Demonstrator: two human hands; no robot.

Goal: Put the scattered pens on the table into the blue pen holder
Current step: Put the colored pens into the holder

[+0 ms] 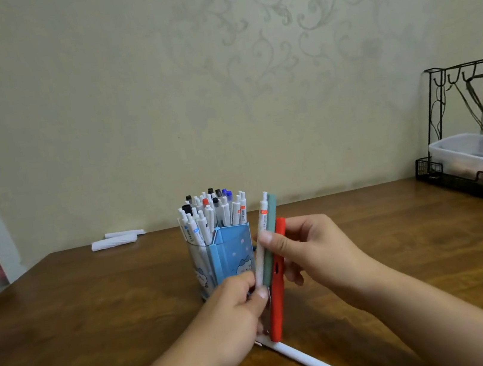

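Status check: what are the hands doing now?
Both hands, left and right, grip three upright pens. Blue pen holder nearly full. One white pen left on table.

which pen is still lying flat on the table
The white pen in front of the hands, lying flat on the wood. The red pen, grey-green pen and other white one are held upright.

Pens nearly all in my blue pen holder (232, 256).
It stands mid-bench, crammed with white pens (207, 216); a white (262, 236), grey-green (270, 247) and red pen (276, 287) upright beside it, one white pen (307, 359) flat near the front edge.
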